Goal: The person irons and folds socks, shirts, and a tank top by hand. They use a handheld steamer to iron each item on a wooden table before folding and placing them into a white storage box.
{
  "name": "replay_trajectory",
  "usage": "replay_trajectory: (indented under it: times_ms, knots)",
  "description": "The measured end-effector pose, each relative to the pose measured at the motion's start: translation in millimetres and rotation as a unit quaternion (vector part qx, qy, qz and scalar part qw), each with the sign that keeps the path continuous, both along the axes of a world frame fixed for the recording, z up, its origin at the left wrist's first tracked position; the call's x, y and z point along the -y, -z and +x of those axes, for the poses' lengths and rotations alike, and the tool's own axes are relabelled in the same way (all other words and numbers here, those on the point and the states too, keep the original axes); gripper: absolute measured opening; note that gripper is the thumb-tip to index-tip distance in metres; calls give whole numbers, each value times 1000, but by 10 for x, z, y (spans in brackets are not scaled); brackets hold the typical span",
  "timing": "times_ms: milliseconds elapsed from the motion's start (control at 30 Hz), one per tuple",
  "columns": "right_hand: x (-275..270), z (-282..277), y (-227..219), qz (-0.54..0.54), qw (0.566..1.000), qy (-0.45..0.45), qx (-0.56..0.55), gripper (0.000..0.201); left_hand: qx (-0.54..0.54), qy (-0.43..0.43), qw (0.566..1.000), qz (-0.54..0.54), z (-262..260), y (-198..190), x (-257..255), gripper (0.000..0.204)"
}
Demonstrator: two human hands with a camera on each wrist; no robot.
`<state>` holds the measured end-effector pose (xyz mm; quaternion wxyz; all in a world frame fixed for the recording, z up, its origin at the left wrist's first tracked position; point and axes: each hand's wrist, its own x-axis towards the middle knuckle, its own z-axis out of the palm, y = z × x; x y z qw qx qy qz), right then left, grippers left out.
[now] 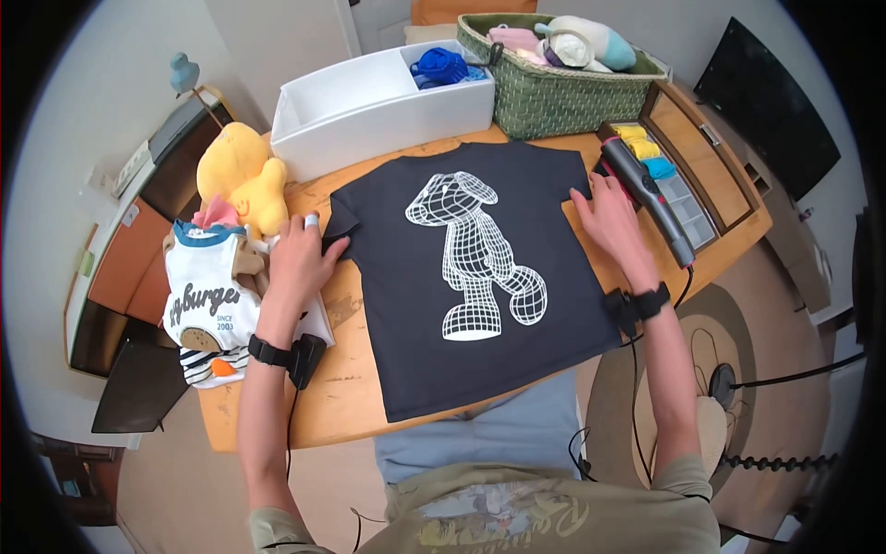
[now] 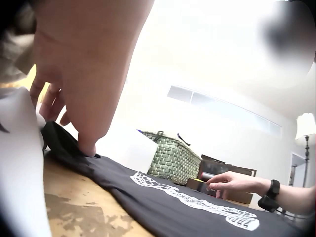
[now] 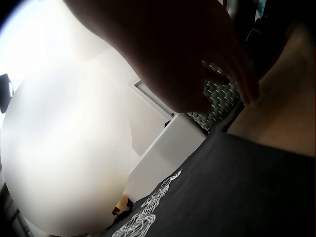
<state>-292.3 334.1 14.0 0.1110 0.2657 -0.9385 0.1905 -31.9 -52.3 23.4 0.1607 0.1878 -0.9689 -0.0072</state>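
Note:
A dark T-shirt (image 1: 397, 305) with a white wireframe dog print lies spread on the wooden table, its neck toward the boxes and its hem at the near edge. The left hand (image 1: 300, 258) is at the sleeve on the left; in the left wrist view that hand (image 2: 81, 84) has its thumb against the dark cloth, its fingers partly hidden. Beside the other sleeve, the right hand (image 1: 611, 222) has its fingers loosely extended, near the hair styling tool (image 1: 649, 198). The right wrist view shows the right hand (image 3: 197, 64) in shadow above the table.
A white box (image 1: 378, 125) with blue cloth and a green woven basket (image 1: 572, 103) stand at the back. Left are a yellow plush toy (image 1: 242, 175) and piled light clothes (image 1: 198, 277). An open wooden case (image 1: 729, 175) lies at right, a cord trailing from the tool.

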Motion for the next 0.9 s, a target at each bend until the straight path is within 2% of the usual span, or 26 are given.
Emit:
replay_trajectory:
  times_ms: [133, 167, 300, 333, 400, 467, 500, 600, 733, 800, 900]
  knots:
    - [253, -320, 82, 118, 989, 73, -47, 43, -37, 6, 999, -19, -69, 218, 172, 33]
    - [279, -348, 100, 106, 990, 71, -52, 41, -66, 10, 997, -32, -71, 263, 192, 27]
    - [309, -446, 173, 69, 995, 58, -51, 37, -160, 46, 986, -24, -120, 316, 274, 23]
    - [312, -471, 186, 62, 995, 58, -45, 37, -155, 21, 988, 4, -134, 273, 251, 24]
    - [309, -528, 215, 3, 998, 47, -45, 32, -146, -29, 987, 57, -168, 151, 172, 25]
    - [297, -587, 262, -58, 997, 25, -43, 29, -139, -30, 987, 70, -207, 51, 121, 26]
    - [312, -548, 232, -108, 994, 16, -4, 28, -136, -29, 987, 78, -236, 2, 79, 27]
    - [337, -555, 286, -233, 972, -33, 24, 28, -121, -22, 987, 107, -370, -212, -186, 26]
    - [408, -544, 334, -320, 944, -78, 12, 27, -108, 63, 989, 79, -627, -66, -341, 23]
    - [435, -534, 323, -368, 922, -118, 7, 28, -99, 90, 986, 100, -720, 30, -417, 20]
    - [443, -435, 225, -374, 919, -111, 60, 35, -102, 127, 973, 162, -789, 184, -465, 21]
